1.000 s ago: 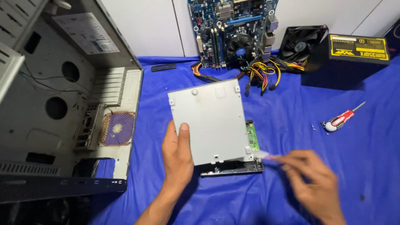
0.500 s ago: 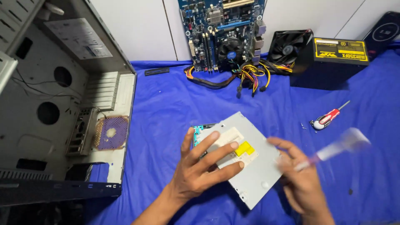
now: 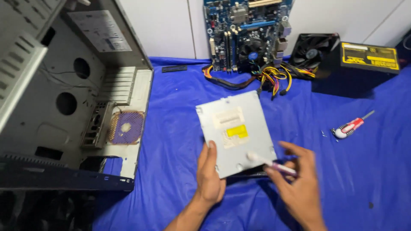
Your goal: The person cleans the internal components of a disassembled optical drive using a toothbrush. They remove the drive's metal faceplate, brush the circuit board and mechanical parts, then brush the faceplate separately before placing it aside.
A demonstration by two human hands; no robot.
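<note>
My left hand point(image 3: 209, 175) grips near-left edge of grey optical drive point(image 3: 235, 132), thumb on top face. My right hand point(image 3: 299, 190) clamped on purple-handled tool point(image 3: 270, 164), pale tip touching drive's near-right corner; tool blurred. Drive lies label up on blue-covered counter point(image 3: 171, 162). Open PC case point(image 3: 72, 98) left. Red screwdriver point(image 3: 352, 125) right, well apart. Farther: motherboard point(image 3: 246, 32), cable bundle point(image 3: 274, 79), fan point(image 3: 312, 51), black power supply point(image 3: 361, 68).
</note>
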